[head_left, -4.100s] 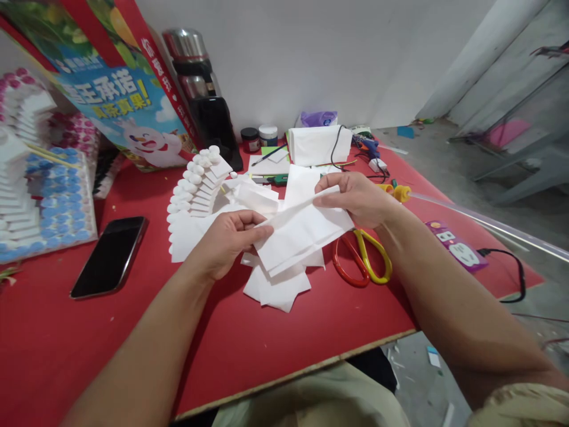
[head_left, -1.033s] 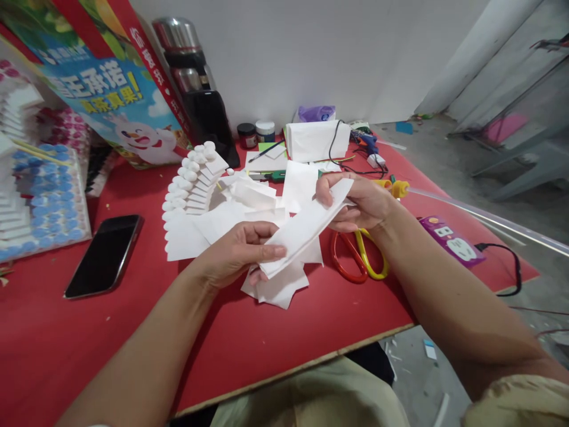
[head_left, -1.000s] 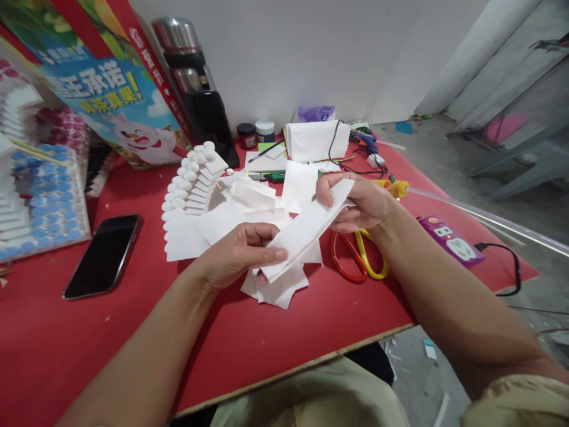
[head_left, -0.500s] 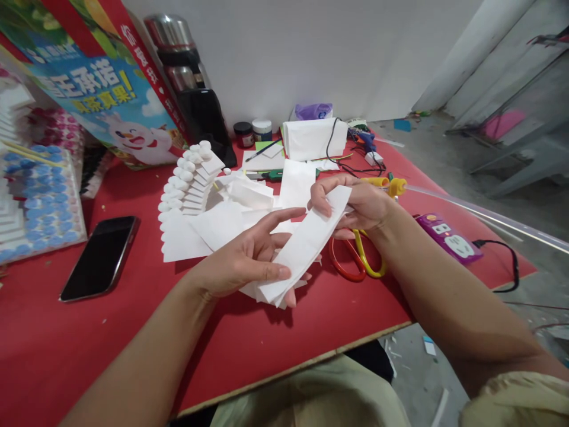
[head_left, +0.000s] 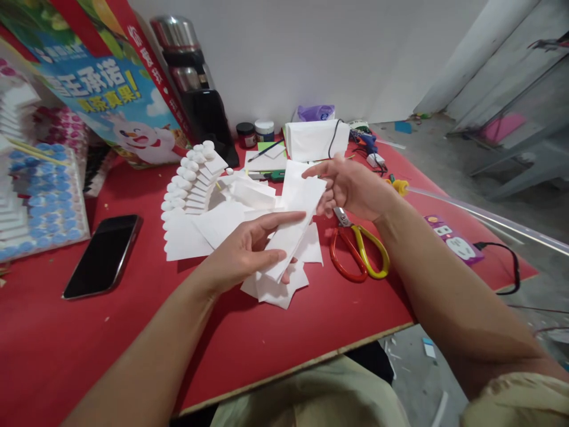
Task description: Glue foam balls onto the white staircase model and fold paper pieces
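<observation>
My left hand (head_left: 249, 252) grips a folded strip of white paper (head_left: 297, 222) near its lower end, thumb on top and fingers underneath. Just off the strip's upper right end is my right hand (head_left: 349, 187), fingers apart and holding nothing that I can see. Beneath the strip lie several loose white paper pieces (head_left: 282, 287). To the left of them, a fan of white cards with round white tips (head_left: 186, 184) rests on the table. Scissors (head_left: 360, 252) with one red and one yellow handle lie below my right hand.
The red table (head_left: 213, 362) bears a phone (head_left: 102, 255) at left and a purple power socket (head_left: 457, 240) at right. Behind stand a printed bag (head_left: 128, 107), a steel flask (head_left: 178, 53) and two small jars (head_left: 246, 135). A clear rod (head_left: 489, 212) juts past the right edge.
My right hand has let go of the strip's upper end and its fingers have spread. The strip has shifted slightly left and up in my left hand. More of the scissors shows.
</observation>
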`<state>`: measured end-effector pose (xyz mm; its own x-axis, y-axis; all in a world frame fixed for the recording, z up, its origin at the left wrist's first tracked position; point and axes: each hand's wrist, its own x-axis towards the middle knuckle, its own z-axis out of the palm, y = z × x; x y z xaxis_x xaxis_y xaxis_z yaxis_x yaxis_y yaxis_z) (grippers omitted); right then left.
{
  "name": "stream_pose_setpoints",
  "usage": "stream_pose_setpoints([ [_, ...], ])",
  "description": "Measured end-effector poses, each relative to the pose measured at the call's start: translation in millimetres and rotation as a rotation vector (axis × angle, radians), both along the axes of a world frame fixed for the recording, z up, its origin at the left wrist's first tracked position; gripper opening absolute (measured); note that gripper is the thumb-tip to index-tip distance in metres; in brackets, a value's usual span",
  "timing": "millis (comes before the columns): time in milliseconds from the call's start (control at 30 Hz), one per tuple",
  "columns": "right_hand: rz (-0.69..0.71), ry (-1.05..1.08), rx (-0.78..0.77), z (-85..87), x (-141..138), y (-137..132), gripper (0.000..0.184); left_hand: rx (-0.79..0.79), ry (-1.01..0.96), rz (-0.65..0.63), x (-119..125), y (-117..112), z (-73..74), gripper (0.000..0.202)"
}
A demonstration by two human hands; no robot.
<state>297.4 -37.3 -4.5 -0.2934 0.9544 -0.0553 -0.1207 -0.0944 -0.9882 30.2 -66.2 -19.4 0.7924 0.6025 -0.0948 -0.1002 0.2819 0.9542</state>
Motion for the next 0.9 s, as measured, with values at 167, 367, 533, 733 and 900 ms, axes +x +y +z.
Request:
stream_pose_setpoints([
  [167, -0.074, -0.167, 0.207, -7.0, -8, -1, 0.037, 0.013, 0.141, 0.095, 3, -3, 2.8, 0.061],
  [367, -0.161, -0.451, 0.262, 10.3, -11, -16, 0.025, 0.029, 0.188, 0.339, 10, -4, -4.3, 0.051],
  [533, -0.145, -1.471, 0.262, 27.6, -7, -63, 0.026, 0.089, 0.197, 0.454, 10, -2, -5.8, 0.050],
  [733, 0.036, -1.771, 0.105, -2.0, -13, -97, 0.039, 0.137, 0.164, 0.439, 10, -2, -4.4, 0.049],
  [900, -0.035, -1.583, -0.048, -5.9, 6, -96, 0.052, 0.142, 0.122, 0.404, 8, -2, -4.8, 0.057],
])
